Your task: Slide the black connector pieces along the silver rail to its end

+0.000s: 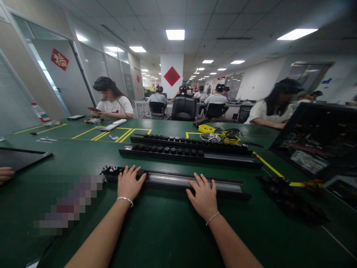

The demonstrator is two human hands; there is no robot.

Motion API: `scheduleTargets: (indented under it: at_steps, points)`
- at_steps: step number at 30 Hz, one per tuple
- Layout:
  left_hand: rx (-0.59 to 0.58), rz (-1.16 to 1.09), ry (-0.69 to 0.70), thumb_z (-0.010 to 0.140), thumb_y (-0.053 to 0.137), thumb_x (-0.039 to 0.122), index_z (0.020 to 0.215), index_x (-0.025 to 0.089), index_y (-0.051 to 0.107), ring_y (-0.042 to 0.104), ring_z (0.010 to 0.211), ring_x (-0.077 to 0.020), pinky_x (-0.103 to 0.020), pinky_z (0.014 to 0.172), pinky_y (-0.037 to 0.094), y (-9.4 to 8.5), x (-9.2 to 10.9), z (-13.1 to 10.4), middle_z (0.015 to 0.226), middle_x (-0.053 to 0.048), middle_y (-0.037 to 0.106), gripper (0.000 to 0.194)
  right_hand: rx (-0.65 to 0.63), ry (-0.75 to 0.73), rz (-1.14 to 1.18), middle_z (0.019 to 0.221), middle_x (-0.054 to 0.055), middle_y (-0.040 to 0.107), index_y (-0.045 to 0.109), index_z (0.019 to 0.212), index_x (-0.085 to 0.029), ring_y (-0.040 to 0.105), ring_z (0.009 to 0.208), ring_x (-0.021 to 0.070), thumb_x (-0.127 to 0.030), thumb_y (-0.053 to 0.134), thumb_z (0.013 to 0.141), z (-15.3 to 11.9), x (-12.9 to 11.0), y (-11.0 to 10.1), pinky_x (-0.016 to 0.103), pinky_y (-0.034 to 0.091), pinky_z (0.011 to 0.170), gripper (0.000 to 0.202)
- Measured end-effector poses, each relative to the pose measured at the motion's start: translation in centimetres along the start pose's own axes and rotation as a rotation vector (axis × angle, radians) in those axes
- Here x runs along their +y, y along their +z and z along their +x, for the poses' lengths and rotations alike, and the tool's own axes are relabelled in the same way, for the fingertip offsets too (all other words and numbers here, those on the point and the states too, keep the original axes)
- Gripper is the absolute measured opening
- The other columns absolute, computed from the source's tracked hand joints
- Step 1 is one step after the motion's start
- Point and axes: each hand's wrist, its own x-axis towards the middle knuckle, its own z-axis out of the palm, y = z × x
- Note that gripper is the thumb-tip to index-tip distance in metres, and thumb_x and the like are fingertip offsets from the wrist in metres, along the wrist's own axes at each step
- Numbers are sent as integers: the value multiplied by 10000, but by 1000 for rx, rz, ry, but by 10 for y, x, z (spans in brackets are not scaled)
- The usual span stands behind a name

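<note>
One green table (167,230) carries two black rails (231,158) bearing parts, with a nearer rail (167,179) lying crosswise before them. Over it, the left hand (129,183) and right hand (203,193) lie loosely spread, neither visibly gripping. Uneven pressing could skid that rail; a sideways knock might dislodge the small black parts (113,170) at its left end.

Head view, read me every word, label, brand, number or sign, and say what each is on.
"福" on the red sign on the grey door.
Red diamond on the white pillar: too small to read.
Label on the plastic bottle: too blurred to read.
Blue wall mark: unreadable.
White shirt at the left: print too small to read.
Black tray under the left hand and right hand: no readable text.
</note>
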Motion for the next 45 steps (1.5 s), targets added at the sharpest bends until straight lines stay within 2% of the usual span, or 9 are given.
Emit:
scheduleTargets:
  at_steps: [24, 33, 45]
  points:
    - [16, -51, 3, 802, 416, 455, 1173, 251, 543, 307, 1290, -245, -517, 1055, 163, -2, 7, -3, 1314, -43, 487, 442, -24, 1, -15, 1369, 15, 406, 574, 1119, -317, 283, 1272, 246, -442, 393, 830, 1, 0, -4, 534, 65, 1029, 363]
    - [11, -47, 7, 805, 412, 461, 1178, 249, 537, 319, 1281, -249, -532, 1050, 157, -2, 7, -3, 1316, -45, 483, 447, 12, -3, 8, 1364, 3, 413, 575, 1106, -322, 290, 1269, 241, -442, 408, 823, 0, 1, 0, 532, 63, 1028, 350]
    - [-1, -54, 18, 805, 407, 472, 1173, 263, 539, 344, 1266, -241, -527, 1060, 128, -2, 12, -4, 1325, -35, 474, 443, -21, 8, 16, 1366, 15, 410, 583, 1107, -309, 284, 1273, 253, -437, 401, 826, 1, -1, -5, 536, 58, 1030, 358]
